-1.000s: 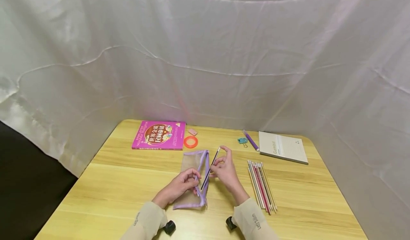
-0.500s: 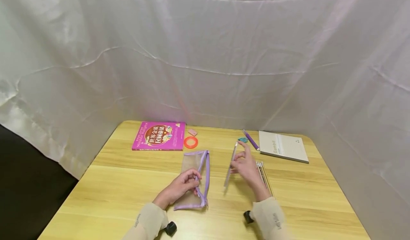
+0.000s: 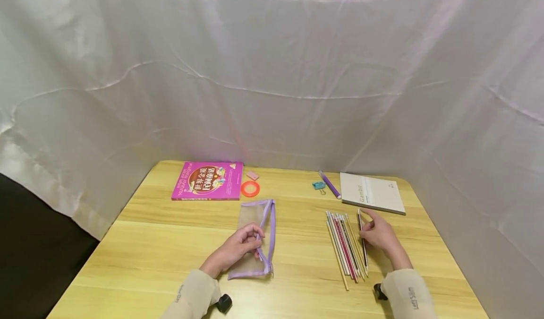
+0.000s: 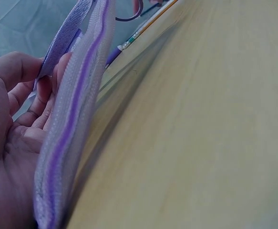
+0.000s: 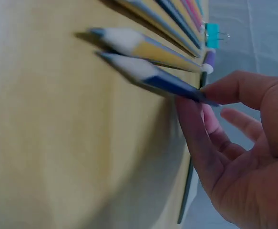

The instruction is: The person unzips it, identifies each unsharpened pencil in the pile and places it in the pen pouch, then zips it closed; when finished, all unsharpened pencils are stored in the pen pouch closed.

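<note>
My left hand (image 3: 235, 248) pinches the zippered edge of a mesh pencil pouch (image 3: 253, 210) with purple trim. Its zipper (image 4: 67, 124) gapes open in the left wrist view. On the right side of the table, my right hand (image 3: 380, 234) pinches a dark pencil (image 3: 363, 243) between thumb and fingers. That dark pencil lies beside a row of several pencils (image 3: 344, 245). In the right wrist view its sharpened tip (image 5: 129, 65) is near the tip of a yellow pencil (image 5: 153, 50).
Along the back are a pink book (image 3: 207, 181), a pink eraser (image 3: 252, 175), an orange-red ring (image 3: 250, 189), a teal binder clip (image 3: 318, 185), a purple pen (image 3: 329, 185) and a notebook (image 3: 373, 192). A pale curtain (image 3: 272, 87) surrounds the wooden table (image 3: 140, 253).
My right hand has carried the dark pencil from over the pouch's opening rightward, past the row, to its right side. The left hand stays on the pouch.
</note>
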`<action>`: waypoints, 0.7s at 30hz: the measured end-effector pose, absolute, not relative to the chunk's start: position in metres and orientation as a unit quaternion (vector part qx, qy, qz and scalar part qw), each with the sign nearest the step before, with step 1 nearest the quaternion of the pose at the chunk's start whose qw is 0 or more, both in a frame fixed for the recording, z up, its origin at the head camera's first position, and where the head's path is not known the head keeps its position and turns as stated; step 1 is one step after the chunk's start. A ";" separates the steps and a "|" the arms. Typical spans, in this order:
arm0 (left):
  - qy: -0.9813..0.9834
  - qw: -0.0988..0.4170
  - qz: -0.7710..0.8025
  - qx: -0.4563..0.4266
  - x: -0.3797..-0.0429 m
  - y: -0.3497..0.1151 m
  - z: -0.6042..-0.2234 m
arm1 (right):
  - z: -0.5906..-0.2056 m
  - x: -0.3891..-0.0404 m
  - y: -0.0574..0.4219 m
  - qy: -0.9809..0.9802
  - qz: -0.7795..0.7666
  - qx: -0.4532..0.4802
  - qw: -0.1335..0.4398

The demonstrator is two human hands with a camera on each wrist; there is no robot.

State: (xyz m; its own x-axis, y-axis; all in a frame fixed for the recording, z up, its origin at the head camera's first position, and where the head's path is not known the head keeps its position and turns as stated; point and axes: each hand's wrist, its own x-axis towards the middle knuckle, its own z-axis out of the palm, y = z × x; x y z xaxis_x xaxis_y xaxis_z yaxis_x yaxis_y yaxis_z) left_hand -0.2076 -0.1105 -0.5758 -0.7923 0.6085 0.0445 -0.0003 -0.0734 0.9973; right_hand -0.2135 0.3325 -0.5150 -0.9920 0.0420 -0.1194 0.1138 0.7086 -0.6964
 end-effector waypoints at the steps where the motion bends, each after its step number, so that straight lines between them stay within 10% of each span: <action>1: 0.643 0.219 0.694 0.237 -0.208 -0.111 -0.576 | -0.517 -0.213 0.333 0.924 -0.376 0.041 0.049; 21: 0.646 0.215 0.694 0.233 -0.206 -0.109 -0.574 | -0.519 -0.203 0.312 0.904 -0.424 0.035 0.042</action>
